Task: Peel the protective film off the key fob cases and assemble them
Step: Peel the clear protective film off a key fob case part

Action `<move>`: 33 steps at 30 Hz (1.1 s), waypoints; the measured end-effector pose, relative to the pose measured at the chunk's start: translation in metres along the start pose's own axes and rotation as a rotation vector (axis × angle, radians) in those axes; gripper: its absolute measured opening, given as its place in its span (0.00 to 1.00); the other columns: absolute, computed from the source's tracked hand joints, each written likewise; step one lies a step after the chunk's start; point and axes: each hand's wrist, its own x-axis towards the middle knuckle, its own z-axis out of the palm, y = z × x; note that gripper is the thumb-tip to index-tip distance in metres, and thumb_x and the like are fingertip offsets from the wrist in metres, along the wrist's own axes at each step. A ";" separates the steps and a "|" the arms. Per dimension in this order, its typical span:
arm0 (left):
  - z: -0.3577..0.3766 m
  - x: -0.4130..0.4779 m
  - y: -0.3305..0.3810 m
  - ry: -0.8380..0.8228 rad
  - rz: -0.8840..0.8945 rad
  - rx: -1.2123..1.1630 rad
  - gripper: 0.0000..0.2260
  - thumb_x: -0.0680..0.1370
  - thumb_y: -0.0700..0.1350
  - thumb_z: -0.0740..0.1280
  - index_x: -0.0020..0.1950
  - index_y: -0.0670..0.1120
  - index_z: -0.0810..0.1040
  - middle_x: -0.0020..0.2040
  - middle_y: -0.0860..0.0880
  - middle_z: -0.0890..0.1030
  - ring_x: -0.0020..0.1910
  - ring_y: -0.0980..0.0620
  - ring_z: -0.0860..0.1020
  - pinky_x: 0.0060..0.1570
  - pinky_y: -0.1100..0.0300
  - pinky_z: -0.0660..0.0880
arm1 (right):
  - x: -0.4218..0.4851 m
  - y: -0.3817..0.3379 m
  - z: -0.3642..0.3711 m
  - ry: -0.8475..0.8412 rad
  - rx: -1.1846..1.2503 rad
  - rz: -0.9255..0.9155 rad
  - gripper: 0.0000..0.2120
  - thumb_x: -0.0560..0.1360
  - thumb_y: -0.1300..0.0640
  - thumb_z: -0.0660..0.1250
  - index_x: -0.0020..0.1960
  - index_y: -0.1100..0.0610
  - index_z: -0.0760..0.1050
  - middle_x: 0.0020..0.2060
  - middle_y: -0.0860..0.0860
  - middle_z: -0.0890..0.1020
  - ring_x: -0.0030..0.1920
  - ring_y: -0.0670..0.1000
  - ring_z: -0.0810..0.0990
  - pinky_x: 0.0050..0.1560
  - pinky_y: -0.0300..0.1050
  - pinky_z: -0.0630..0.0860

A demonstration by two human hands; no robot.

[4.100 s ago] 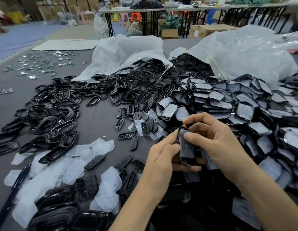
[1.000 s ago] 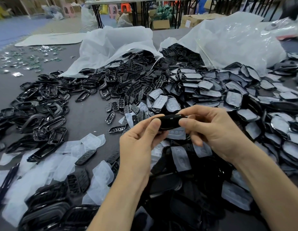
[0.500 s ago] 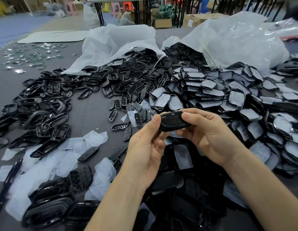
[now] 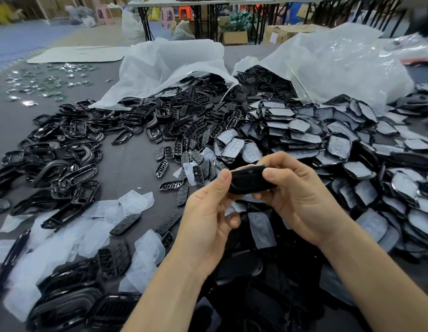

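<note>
Tabletop (image 4: 126, 168) heaped with case parts (image 4: 184, 109), trestle tables (image 4: 232, 0) beyond; grip of left hand (image 4: 208, 219) and right hand (image 4: 301, 200) holds one fob case (image 4: 249, 182).

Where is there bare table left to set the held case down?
Bare grey tabletop lies between the heap of open black frames and the scattered small black button pads. Another strip lies beyond those frames, far left. Crowded: film-covered black shells fill the right, peeled clear films the near left.
</note>
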 end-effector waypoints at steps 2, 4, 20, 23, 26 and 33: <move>-0.003 0.003 -0.001 0.028 0.072 0.077 0.13 0.70 0.54 0.66 0.44 0.49 0.86 0.43 0.49 0.85 0.37 0.58 0.80 0.29 0.66 0.74 | 0.000 0.003 0.001 0.005 -0.033 0.002 0.03 0.69 0.62 0.71 0.39 0.56 0.80 0.44 0.57 0.83 0.41 0.50 0.80 0.34 0.39 0.76; -0.007 0.007 -0.002 0.035 0.114 0.112 0.14 0.69 0.55 0.67 0.46 0.49 0.86 0.46 0.47 0.85 0.43 0.53 0.82 0.39 0.61 0.79 | 0.000 0.003 0.000 0.015 -0.129 -0.013 0.03 0.68 0.60 0.71 0.39 0.53 0.81 0.38 0.51 0.82 0.36 0.46 0.78 0.31 0.36 0.73; -0.012 0.007 0.006 -0.126 0.131 0.232 0.06 0.72 0.38 0.69 0.42 0.45 0.86 0.42 0.44 0.85 0.40 0.50 0.84 0.44 0.65 0.77 | -0.002 -0.012 -0.009 -0.090 -0.533 -0.228 0.18 0.76 0.75 0.58 0.46 0.57 0.80 0.50 0.50 0.82 0.50 0.44 0.81 0.51 0.34 0.75; -0.011 0.007 0.002 -0.045 0.276 0.487 0.11 0.74 0.31 0.68 0.40 0.45 0.85 0.39 0.48 0.85 0.40 0.55 0.83 0.41 0.69 0.75 | -0.001 -0.011 -0.007 -0.027 -0.478 -0.155 0.16 0.76 0.70 0.62 0.53 0.52 0.81 0.45 0.44 0.83 0.49 0.41 0.80 0.50 0.33 0.74; -0.008 0.004 0.001 0.001 0.386 0.631 0.14 0.75 0.31 0.68 0.44 0.51 0.82 0.34 0.54 0.83 0.30 0.60 0.77 0.35 0.71 0.72 | 0.000 -0.005 -0.002 0.017 -0.548 -0.116 0.16 0.73 0.65 0.69 0.56 0.48 0.79 0.47 0.49 0.83 0.47 0.44 0.80 0.50 0.34 0.76; -0.010 0.004 -0.004 0.086 0.505 0.869 0.21 0.74 0.45 0.68 0.58 0.69 0.70 0.36 0.53 0.84 0.32 0.44 0.78 0.36 0.54 0.75 | -0.003 -0.003 0.004 0.042 -0.537 -0.134 0.14 0.75 0.70 0.65 0.47 0.53 0.82 0.40 0.52 0.86 0.37 0.47 0.82 0.40 0.33 0.77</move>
